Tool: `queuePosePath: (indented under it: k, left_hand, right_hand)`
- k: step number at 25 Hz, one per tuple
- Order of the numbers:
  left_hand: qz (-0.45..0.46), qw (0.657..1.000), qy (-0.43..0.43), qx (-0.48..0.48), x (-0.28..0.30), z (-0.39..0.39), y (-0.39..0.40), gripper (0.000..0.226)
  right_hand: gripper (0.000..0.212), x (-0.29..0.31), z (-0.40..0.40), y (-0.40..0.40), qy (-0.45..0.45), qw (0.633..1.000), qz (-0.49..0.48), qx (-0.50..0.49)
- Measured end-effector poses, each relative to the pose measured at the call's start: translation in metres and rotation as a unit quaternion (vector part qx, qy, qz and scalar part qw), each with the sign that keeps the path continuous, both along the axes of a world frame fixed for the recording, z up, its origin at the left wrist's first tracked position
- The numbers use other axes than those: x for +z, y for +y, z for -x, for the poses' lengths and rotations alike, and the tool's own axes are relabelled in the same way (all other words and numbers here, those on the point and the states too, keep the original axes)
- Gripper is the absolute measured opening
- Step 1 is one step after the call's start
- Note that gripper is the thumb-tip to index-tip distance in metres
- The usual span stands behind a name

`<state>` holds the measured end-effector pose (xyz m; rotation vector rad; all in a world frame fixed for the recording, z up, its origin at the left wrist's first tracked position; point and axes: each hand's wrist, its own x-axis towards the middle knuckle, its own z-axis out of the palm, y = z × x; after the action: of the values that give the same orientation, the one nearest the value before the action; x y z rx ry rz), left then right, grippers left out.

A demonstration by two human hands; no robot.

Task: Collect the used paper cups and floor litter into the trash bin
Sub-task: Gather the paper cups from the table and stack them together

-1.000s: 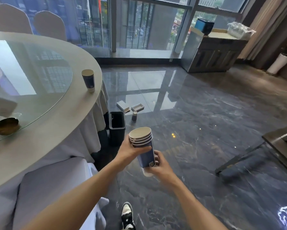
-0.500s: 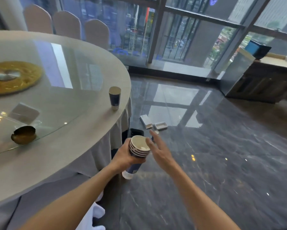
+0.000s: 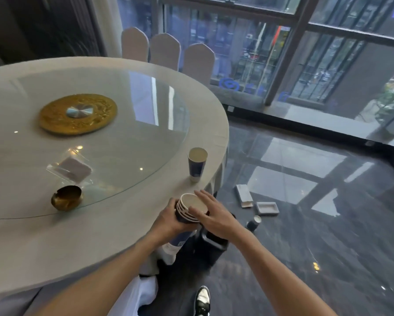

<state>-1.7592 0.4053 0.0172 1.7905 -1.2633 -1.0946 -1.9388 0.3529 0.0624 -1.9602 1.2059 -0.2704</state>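
Observation:
My left hand (image 3: pixel 168 221) grips a stack of blue paper cups (image 3: pixel 187 208) at the edge of the round table (image 3: pixel 100 242). My right hand (image 3: pixel 214 215) lies flat, fingers spread, over the stack's right rim, holding nothing. A single blue paper cup (image 3: pixel 197 164) stands upright on the table just beyond the stack. The black trash bin (image 3: pixel 213 246) stands on the floor under my right wrist, mostly hidden. On the floor past it lie a white box (image 3: pixel 244 195), an open grey tray-like box (image 3: pixel 267 208) and a small dark cup (image 3: pixel 254 222).
A glass turntable (image 3: pixel 123 144) with a gold disc (image 3: pixel 77 114) covers the table's middle; a clear card holder (image 3: pixel 70 168) and a brass ashtray (image 3: pixel 66 197) sit on it. Covered chairs (image 3: pixel 164 51) stand behind. Glossy dark floor (image 3: pixel 305 247) spreads right, up to the windows.
The view swung left and nearer the table. My left hand carried the cup stack up to the table's edge; my right hand let go of its base and now rests over its rim.

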Motion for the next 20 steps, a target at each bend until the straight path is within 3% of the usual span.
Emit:
queuePosePath:
  k: [4,8,13,16,20]
  left_hand:
    - [-0.022,0.996,-0.009,0.085,0.000,-0.013,-0.054,0.090]
    - [-0.011,0.987,-0.010,0.157,0.002,-0.031,-0.083,0.089]
    - [-0.009,0.977,0.004,0.211,-0.001,-0.053,-0.107,0.085]
    - [-0.010,0.977,0.015,0.214,-0.003,-0.064,-0.128,0.080]
    - [0.011,0.977,0.042,0.207,0.006,-0.080,-0.166,0.078]
  right_hand:
    - [0.092,0.000,-0.009,-0.104,-0.039,0.998,0.027,-0.032]
    - [0.115,-0.009,-0.030,-0.185,0.029,0.996,0.082,-0.037]
    - [0.136,-0.040,-0.057,-0.227,-0.007,0.998,-0.025,-0.062]
    - [0.130,-0.066,-0.063,-0.235,-0.009,0.994,-0.062,-0.087]
    - [0.089,-0.082,-0.065,-0.241,-0.034,0.986,-0.050,-0.152]
